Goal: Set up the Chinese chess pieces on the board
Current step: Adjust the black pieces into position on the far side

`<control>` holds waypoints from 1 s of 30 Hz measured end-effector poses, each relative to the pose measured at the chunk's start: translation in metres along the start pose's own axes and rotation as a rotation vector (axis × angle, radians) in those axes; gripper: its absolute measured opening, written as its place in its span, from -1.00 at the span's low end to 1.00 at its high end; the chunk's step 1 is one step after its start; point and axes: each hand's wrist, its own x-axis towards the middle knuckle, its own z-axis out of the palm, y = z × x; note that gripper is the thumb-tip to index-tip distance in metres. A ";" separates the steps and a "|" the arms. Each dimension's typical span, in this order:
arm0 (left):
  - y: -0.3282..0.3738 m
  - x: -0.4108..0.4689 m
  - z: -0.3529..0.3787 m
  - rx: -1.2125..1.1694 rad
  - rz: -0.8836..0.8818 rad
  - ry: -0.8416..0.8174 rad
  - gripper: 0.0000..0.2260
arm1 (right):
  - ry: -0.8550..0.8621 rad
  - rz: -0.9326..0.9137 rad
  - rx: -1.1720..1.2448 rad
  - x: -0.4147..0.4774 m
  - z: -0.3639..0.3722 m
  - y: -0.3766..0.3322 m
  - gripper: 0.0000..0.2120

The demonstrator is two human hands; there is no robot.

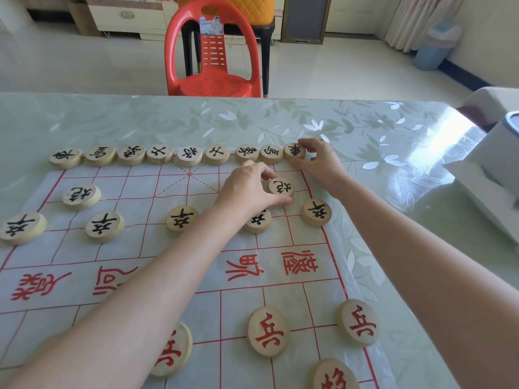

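A thin board sheet (140,248) with red grid lines lies on the table. Several round wooden pieces with black characters form its far row. My right hand (317,161) pinches the chariot piece (294,151) at that row's right end. My left hand (250,189) has thumb and fingers around the black cannon piece (281,187) two rows nearer. A second black cannon (81,195) sits at the left, and several black soldiers, one (316,212) at the right edge, line the row below. Red soldiers (268,331) (358,322) stand near me; my left forearm partly covers another.
The table (365,130) carries a pale floral plastic cover. A white box (494,169) stands at its right edge. A red plastic chair (213,51) faces me beyond the far edge. A blue bin (434,46) stands by the far wall.
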 end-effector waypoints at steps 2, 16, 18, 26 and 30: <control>0.000 -0.001 -0.001 -0.038 0.023 0.005 -0.43 | -0.018 0.019 0.044 -0.002 -0.003 -0.001 -0.46; -0.031 0.052 -0.038 0.341 -0.010 0.167 -0.53 | -0.254 -0.256 -0.357 0.009 -0.002 -0.038 -0.46; -0.032 0.055 -0.033 0.371 -0.017 0.189 -0.53 | -0.240 -0.243 -0.348 0.010 0.001 -0.037 -0.47; -0.021 0.064 -0.019 0.423 -0.084 0.332 -0.51 | -0.101 -0.203 -0.262 0.004 0.010 -0.036 -0.42; -0.025 0.066 -0.017 0.381 -0.126 0.328 -0.61 | -0.068 -0.176 -0.190 0.002 0.015 -0.034 -0.48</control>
